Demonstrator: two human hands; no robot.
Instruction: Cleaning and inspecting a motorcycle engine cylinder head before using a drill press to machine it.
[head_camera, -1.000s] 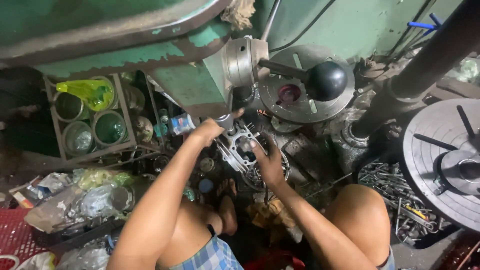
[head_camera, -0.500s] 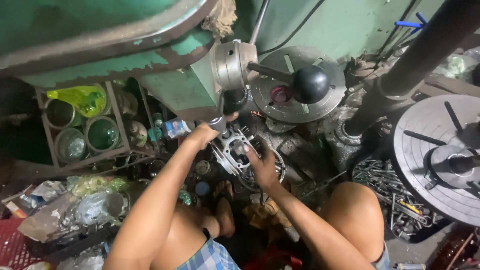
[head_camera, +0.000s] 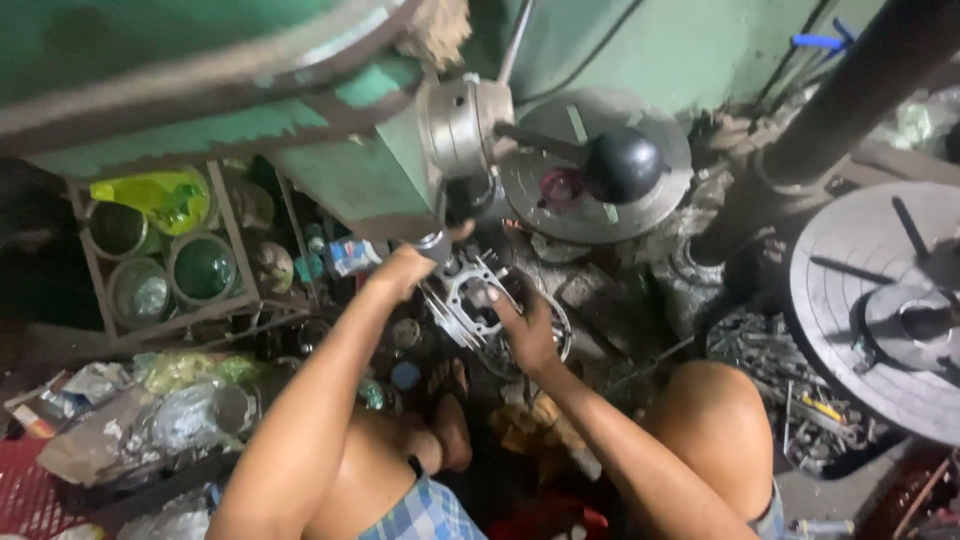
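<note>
Hands grip work: left hand (head_camera: 408, 268) closed on a small cylinder (head_camera: 436, 245); right hand (head_camera: 525, 330), at four o'clock, holds the finned metal casting (head_camera: 470, 300).

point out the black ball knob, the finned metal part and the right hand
black ball knob (head_camera: 622, 165), head view, middle of the ball
finned metal part (head_camera: 468, 300), head view, its top face
right hand (head_camera: 527, 330), head view, back of the hand

Bare arms, no sleeves, bare knees and a bare foot (head_camera: 452, 432); blue-and-white checked shorts (head_camera: 425, 512) are all that's worn.
</note>
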